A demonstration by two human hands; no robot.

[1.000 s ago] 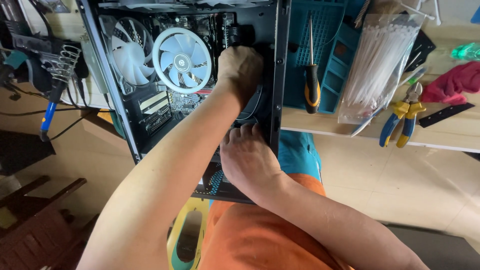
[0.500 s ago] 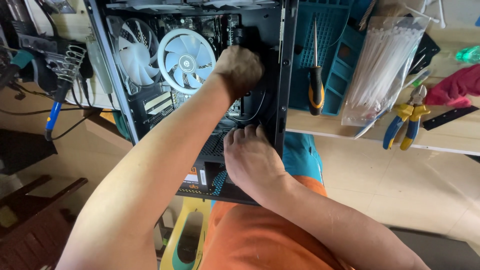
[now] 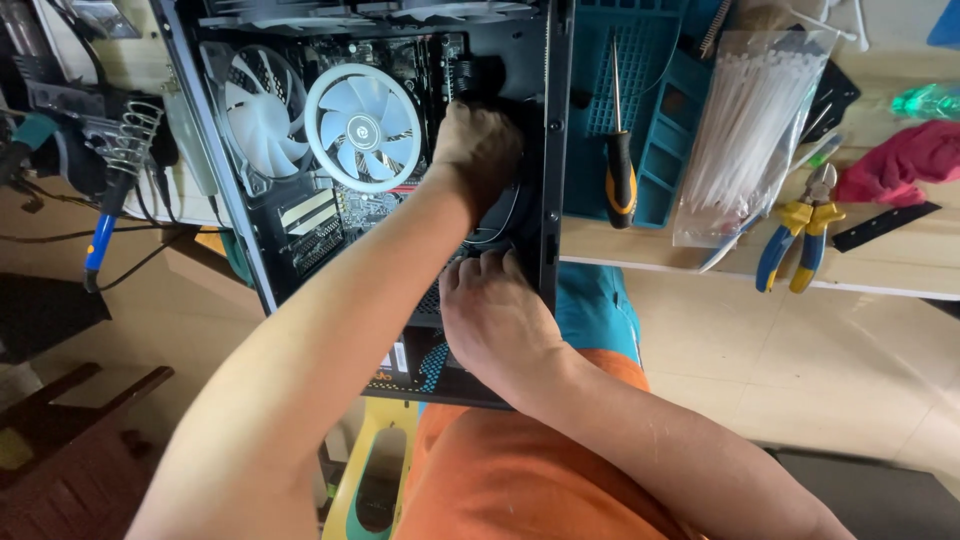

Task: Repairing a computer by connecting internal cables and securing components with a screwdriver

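Observation:
An open black computer case point(image 3: 553, 150) leans off the table edge towards my lap. Inside are a white round cooler fan point(image 3: 362, 127) and a second white fan point(image 3: 258, 120) at the rear. My left hand point(image 3: 480, 150) reaches deep into the case beside the cooler fan, fingers curled around black cables point(image 3: 478, 78). My right hand point(image 3: 495, 318) rests lower, knuckles up, its fingertips tucked into the case by a looping black cable point(image 3: 500, 222) near the front wall. What the fingertips touch is hidden.
On the wooden table point(image 3: 900, 265) right of the case lie a teal tray point(image 3: 665, 150), a yellow-and-black screwdriver point(image 3: 620, 175), a bag of white cable ties point(image 3: 745, 140), yellow-handled pliers point(image 3: 800, 235) and a red cloth point(image 3: 905, 160). A soldering stand point(image 3: 125, 150) is left; a wooden chair point(image 3: 70, 450) stands below.
Both hands stay at nearly the same spots in the case. The view has shifted slightly.

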